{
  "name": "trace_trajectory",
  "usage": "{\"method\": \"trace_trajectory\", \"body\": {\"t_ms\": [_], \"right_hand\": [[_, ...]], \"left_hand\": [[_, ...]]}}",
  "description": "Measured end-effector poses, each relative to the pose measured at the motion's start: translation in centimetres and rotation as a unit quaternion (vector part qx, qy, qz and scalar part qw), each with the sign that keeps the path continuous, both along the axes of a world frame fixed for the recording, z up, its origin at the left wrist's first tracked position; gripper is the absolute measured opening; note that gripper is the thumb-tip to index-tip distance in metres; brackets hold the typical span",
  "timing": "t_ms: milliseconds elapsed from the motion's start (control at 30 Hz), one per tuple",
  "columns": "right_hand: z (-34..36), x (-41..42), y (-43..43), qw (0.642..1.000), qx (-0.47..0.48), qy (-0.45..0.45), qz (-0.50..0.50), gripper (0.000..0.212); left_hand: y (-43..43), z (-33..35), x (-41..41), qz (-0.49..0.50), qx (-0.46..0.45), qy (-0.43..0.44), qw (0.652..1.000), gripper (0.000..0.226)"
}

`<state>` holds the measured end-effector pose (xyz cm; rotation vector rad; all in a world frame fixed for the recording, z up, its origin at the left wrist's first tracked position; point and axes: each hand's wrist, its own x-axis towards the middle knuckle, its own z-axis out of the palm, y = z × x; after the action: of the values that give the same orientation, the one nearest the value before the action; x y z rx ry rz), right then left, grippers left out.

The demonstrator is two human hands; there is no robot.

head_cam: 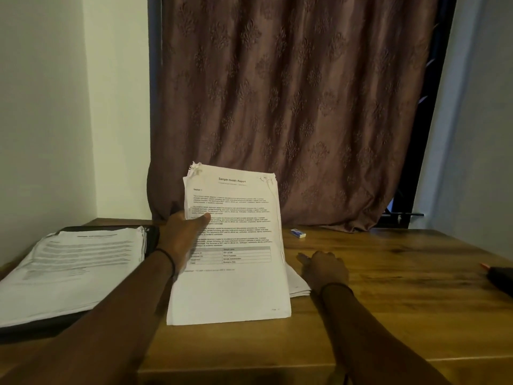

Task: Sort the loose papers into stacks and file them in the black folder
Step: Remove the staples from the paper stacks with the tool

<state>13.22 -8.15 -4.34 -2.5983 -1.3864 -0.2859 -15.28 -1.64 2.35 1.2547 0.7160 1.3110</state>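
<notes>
- Head view: a wooden table (388, 301) with a warm, streaked grain fills the near half. It is pushed into a corner under a mauve patterned curtain (291, 93).
- A pale wall (55, 107) stands at the far left. Right of the curtain is a dark gap with a window bar across it.
- The black folder (152, 240) lies open at the left of the table, and a thick filed stack (83, 262) lies on it.
- The left hand (180, 229) grips the held sheaf (236, 287) at its left edge, thumb on the front. The sheaf stands tilted up, its near edge down on the table, and is headed "Sample Health Report".
- The right hand (324, 269) rests on the table just right of the sheaf. Its fingers are loosely stretched and hold nothing.
- A flat pile (298, 287) of papers lies behind the sheaf, beside the right hand.
- A small white and blue eraser (298, 233) lies far on the table, near the curtain.
- Most of the flat pile is hidden by the sheaf.
- A dark object (499, 277) with a reddish tip is cut off at the right edge; what it is cannot be told.
- The body text on every sheet is too blurred to read.
</notes>
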Motion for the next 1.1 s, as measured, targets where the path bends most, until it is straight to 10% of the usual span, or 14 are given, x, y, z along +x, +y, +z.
{"method": "trace_trajectory", "body": {"t_ms": [167,300,500,1100], "right_hand": [[2.0,0.0,0.1,0.923,0.223,0.31,-0.039,0.027],[5.9,-2.3,-0.5,0.715,0.388,0.575,0.086,0.028],[12.0,-6.2,-1.1,0.592,0.482,0.62,0.181,0.035],[10.7,-7.0,-3.1,0.629,0.447,0.57,0.284,0.013]], "left_hand": [[-0.3,1.5,-0.4,0.009,0.027,-0.024,0.999,0.023],[-0.5,2.5,-0.1,0.01,0.046,-0.048,0.998,0.019],[-1.4,4.8,0.7,0.039,0.095,-0.064,0.993,0.02],[-2.3,3.8,1.5,0.005,0.088,-0.031,0.996,0.018]]}}
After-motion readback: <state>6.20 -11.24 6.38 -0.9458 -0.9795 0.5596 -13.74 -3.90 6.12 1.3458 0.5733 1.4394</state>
